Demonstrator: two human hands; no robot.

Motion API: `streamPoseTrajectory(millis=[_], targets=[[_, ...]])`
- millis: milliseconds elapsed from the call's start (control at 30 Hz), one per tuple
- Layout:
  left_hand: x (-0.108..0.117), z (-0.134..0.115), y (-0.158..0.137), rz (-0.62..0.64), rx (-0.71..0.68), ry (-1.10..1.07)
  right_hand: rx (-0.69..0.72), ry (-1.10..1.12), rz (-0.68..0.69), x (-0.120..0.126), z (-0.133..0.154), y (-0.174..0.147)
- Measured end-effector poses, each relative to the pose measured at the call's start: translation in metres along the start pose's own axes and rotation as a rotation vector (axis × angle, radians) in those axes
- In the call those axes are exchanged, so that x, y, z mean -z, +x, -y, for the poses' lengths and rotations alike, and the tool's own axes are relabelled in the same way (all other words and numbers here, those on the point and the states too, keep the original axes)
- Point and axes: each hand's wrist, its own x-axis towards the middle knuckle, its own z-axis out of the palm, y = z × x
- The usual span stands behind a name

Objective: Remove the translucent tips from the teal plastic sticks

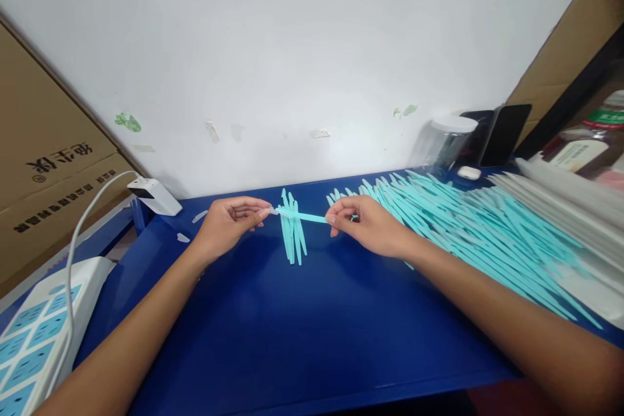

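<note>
A slim turquoise stick (312, 217), which looks like an eyebrow razor, is held level between my two hands. My right hand (358, 221) pinches its right end. At the other end, my left hand (236, 221) has thumb and forefinger closed on a small translucent cap (273, 210); whether the cap is fully on the stick cannot be made out. Below and behind the held stick lies a small bunch of similar turquoise sticks (291, 244) on the blue table (292, 331). A large spread pile of them (468, 227) lies beyond my right hand.
Small translucent pieces (182, 238) lie left of my left hand. A white device (155, 197) with a cable and a power strip (43, 325) are at left. A clear jar (446, 143), a phone (504, 135) and a white earbud case (468, 173) stand at back right.
</note>
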Motion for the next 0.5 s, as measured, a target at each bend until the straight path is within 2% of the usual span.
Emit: streamPoseTrajectory(millis=[367,500], targets=[[-0.016,-0.005,-0.009,0.058,0.088,-0.170,0.036,0.029,-0.015,-0.007,0.008,-0.004],[-0.014,-0.008,-0.008,0.093,0.044,-0.108,0.060,-0.005,-0.041,-0.002,0.010,-0.003]])
